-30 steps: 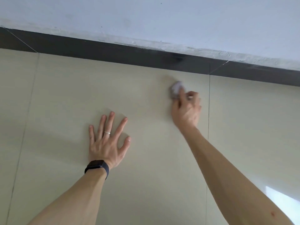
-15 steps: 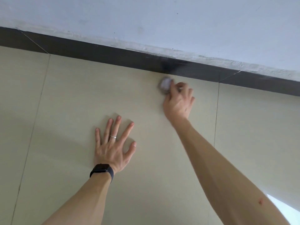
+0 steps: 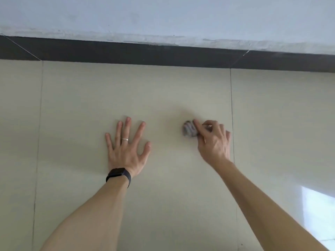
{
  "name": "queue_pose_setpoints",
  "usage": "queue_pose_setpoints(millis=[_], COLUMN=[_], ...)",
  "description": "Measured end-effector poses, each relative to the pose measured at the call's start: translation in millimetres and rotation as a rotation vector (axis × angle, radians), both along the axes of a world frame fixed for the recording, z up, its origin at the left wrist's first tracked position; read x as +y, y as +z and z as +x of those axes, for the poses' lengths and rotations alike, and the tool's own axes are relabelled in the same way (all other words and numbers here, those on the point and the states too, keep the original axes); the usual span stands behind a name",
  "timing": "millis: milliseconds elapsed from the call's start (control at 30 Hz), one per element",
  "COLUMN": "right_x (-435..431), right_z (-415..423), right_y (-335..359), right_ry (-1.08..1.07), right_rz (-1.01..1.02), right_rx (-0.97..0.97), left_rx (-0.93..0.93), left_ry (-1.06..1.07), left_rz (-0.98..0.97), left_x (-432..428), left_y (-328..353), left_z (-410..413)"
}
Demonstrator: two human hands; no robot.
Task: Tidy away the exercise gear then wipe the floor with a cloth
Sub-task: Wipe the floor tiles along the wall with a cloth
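2 hands: left [image 3: 126,153] splayed flat; right [image 3: 213,142] gripping cloth [image 3: 188,131]

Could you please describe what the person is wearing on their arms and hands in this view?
Both forearms are bare, with no sleeves in view. The left hand has a thin silver-coloured ring on one finger, and a black smartwatch with a dark rectangular face and black band sits at that wrist. The right hand shows no ring, watch or glove.
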State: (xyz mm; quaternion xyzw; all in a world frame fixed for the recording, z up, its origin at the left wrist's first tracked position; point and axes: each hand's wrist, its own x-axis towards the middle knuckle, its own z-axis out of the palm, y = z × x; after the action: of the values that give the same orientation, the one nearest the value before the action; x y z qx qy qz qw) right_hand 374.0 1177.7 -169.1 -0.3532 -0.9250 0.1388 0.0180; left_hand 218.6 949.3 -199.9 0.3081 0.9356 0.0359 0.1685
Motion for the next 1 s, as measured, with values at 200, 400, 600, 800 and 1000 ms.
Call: queue_pose_setpoints(millis=[200, 400, 600, 800, 1000], right_x=[-106, -197, -99, -140, -260], right_z=[51, 145, 117, 107, 157], right_y=[2, 5, 18, 8, 6], right_ry=[0.082, 0.466, -0.235, -0.123, 0.462], right_rz=[-0.072, -0.156, -0.104, -0.026, -0.112], right_rx=[0.001, -0.077, -0.136, -0.149, -0.036], left_rx=[0.021, 0.004, 0.002, 0.006, -0.149], left_ry=[0.002, -0.026, -0.041, -0.050, -0.087], left_rz=[0.051, 0.047, 0.055, 0.054, -0.121], left_x=[-1, -1, -2, -1, 5], left_y=[1, 1, 2, 4, 16], left_z=[3, 1, 2, 0, -11])
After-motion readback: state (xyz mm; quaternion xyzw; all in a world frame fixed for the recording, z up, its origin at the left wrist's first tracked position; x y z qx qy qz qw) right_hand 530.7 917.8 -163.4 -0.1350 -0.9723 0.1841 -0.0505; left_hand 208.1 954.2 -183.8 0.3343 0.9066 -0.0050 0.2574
